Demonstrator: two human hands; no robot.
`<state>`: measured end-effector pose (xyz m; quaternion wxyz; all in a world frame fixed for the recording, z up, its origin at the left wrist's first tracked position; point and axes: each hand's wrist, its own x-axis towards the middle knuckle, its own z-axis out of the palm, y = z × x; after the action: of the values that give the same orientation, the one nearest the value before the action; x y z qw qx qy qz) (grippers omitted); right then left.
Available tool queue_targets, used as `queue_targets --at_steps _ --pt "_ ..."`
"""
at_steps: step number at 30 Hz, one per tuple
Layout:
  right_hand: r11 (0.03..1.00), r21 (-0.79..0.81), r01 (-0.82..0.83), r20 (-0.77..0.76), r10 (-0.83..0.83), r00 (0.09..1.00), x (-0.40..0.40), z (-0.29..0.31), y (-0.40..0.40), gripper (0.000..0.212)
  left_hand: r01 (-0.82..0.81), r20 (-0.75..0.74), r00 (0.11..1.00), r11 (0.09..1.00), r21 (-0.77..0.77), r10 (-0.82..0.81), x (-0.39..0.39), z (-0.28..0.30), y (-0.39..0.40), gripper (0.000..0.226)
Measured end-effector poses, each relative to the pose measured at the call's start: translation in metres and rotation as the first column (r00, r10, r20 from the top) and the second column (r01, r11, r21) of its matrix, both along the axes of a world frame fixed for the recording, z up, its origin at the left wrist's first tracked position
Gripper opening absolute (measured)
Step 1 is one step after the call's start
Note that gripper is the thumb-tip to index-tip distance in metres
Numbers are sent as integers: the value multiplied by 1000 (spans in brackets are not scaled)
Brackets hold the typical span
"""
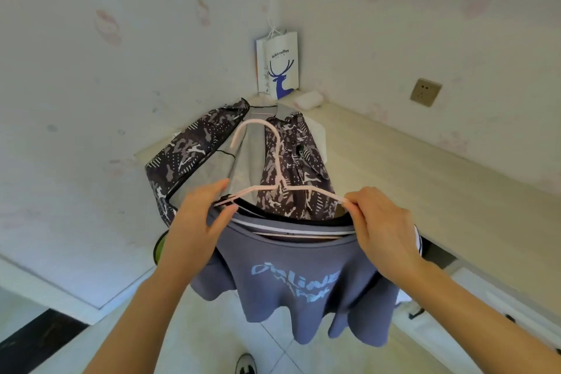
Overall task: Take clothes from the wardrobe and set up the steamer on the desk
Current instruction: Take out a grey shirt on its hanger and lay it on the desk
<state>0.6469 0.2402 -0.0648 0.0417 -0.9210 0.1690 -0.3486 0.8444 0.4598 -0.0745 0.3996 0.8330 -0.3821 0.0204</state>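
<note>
At the far left the wallpapered wall [91, 70] carries faint pink marks; in front of it a patterned jacket [188, 146], dark with pale camouflage shapes and dotted patches and a grey lining, lies opened out on the table [394, 161], one side drooping over the table's near-left edge; the left hand [200, 215] comes up from below, thumb and fingers pinching the left end of a thin pink hanger [273, 167] together with the dark collar edge of the T-shirt [297, 279]; the hanger's hook rises above the jacket, and its shoulders run through the neck of the shirt; the shirt is slate blue with a black-and-white striped neckline and pale blue lettering across the chest, too distorted to read; it hangs in the air between both hands, in front of the table edge and above the tiled floor [212, 337], its lower hem falling in soft folds; behind it, in the corner of the table, stands a white paper bag [280, 64] printed with a blue deer, and just right of the bag lies a small white object [309, 99]; the right hand [382, 228] pinches the right end of the hanger with curled fingers, at the shirt's shoulder; further right a wall socket [425, 92] sits on the wall above the table; a shoe [246, 364] shows at the bottom edge.
</note>
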Motion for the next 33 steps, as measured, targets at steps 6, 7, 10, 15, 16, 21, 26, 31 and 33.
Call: queue_targets --at_steps 6,7,10,15,16,21,26,31,33 --pt "998 54 23 18 -24 1000 68 6 -14 24 38 -12 999 999 39 -38 75 -7 -5 39" --pt "997 70 45 26 -47 999 80 6 -15 27 36 1 999 999 27 -36 87 -4 -5 34" --pt "988 124 93 67 -102 993 118 12 -18 33 -3 88 996 999 -41 7 126 6 -9 31" --pt "968 216 124 113 -151 982 182 30 -30 32 -64 285 954 991 -118 95 194 30 -33 27" --pt "966 229 120 118 -150 982 194 33 -35 33 -66 313 944 989 -130 104 207 36 -39 28" --pt "952 300 67 143 -114 983 244 44 -62 42 -79 363 925 991 -105 112 259 56 -71 25" --pt "952 294 89 112 -126 986 293 49 -104 22 -80 316 942 990 -119 114 305 55 -104 23" --pt "952 290 96 123 -137 983 345 54 -150 16 -105 285 948 986 -130 138 349 50 -152 19" --pt "953 290 84 131 -127 983 369 55 -175 15 -122 283 947 984 -129 154 370 49 -177 19"
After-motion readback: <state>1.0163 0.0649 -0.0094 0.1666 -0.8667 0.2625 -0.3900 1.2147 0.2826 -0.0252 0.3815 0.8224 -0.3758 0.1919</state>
